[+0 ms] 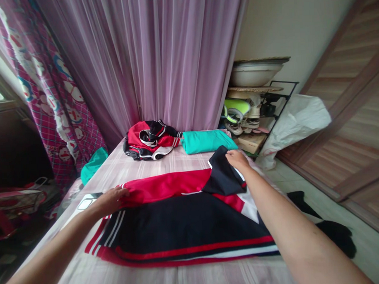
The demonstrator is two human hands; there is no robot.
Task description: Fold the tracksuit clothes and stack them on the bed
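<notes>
A black, red and white jacket (186, 216) lies folded lengthwise across the bed, its striped hem to the left. My left hand (114, 199) rests on the red part near the striped left end, fingers spread over the cloth. At the right end, my right hand (236, 159) is closed on the edge of a black sleeve (223, 174), which folds over the red and white part. My right forearm hides some of the garment's right side.
Behind the jacket lie a crumpled red and black garment (152, 141) and a folded teal cloth (208, 141) on the bed (115, 165). A phone (86, 202) is by my left wrist. Right of the bed stand a shoe rack (281, 109) and white bag (300, 119).
</notes>
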